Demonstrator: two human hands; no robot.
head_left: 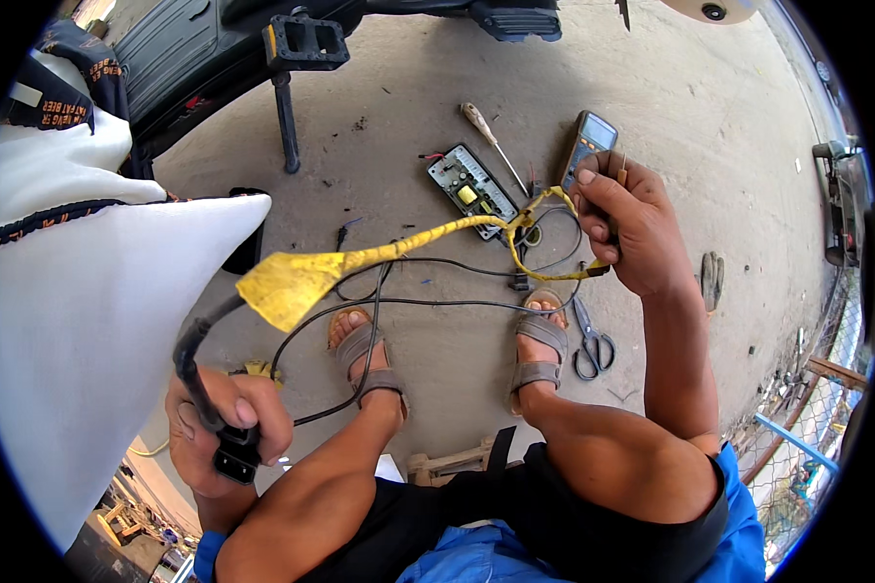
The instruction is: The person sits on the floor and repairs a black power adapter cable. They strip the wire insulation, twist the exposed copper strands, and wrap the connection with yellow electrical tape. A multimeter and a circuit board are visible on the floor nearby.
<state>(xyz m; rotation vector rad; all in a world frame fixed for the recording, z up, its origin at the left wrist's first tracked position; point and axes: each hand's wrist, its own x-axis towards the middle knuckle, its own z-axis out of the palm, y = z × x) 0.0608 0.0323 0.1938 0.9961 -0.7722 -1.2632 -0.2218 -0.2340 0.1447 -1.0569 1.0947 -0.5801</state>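
My left hand (226, 428) is closed around a black plug (236, 456) at the lower left. From the plug a black lead runs up into a yellow-taped cable (413, 241), with a loose flap of yellow tape near that end. The cable crosses to the right and splits into two branches. My right hand (637, 219) is closed on the branch ends; a thin pointed orange-brown piece sticks up between its fingers, its kind unclear. Below and left of this hand lies an opened black case with a circuit board (472, 194). A multimeter (588, 146) lies just behind the hand.
A screwdriver (494, 144) lies beside the circuit board. Scissors (593, 350) rest right of my sandalled right foot (540, 340). Black wires (437, 302) loop across the ground. A vehicle with a pedal (306, 44) stands at the upper left, a white covered shape (78, 340) at the left.
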